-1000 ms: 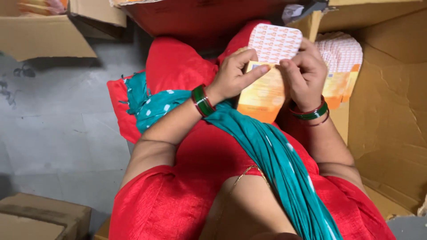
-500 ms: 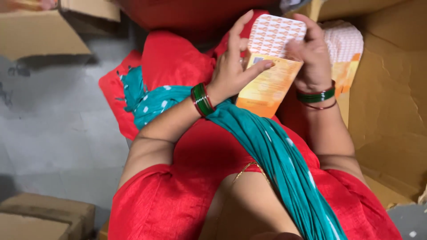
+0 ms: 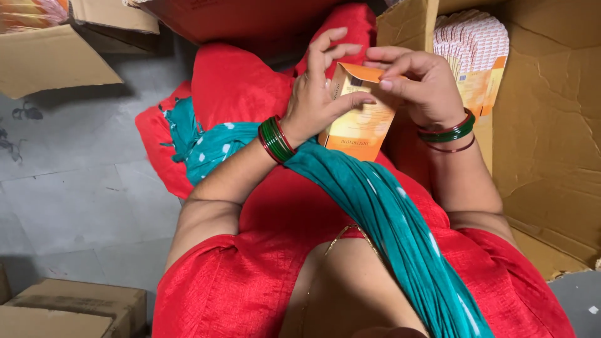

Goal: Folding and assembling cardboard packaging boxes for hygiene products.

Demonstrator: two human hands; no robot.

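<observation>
Small orange carton (image 3: 360, 119) already squared up, top flap half shut, pinched between left hand (image 3: 316, 94) and right hand (image 3: 422, 84); stack of flat cartons (image 3: 472, 47) left.

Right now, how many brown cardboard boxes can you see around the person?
4. One open box at the right, holding stacked flat cartons; one at top left; one reddish-brown box at top middle; one closed box at bottom left. More may lie outside the view.

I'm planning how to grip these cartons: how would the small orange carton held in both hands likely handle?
The orange carton looks like thin card, so probably light and easily crushed. Its flat faces should not roll. The left hand and right hand pinch it with fingertips only, suggesting little weight.
</observation>
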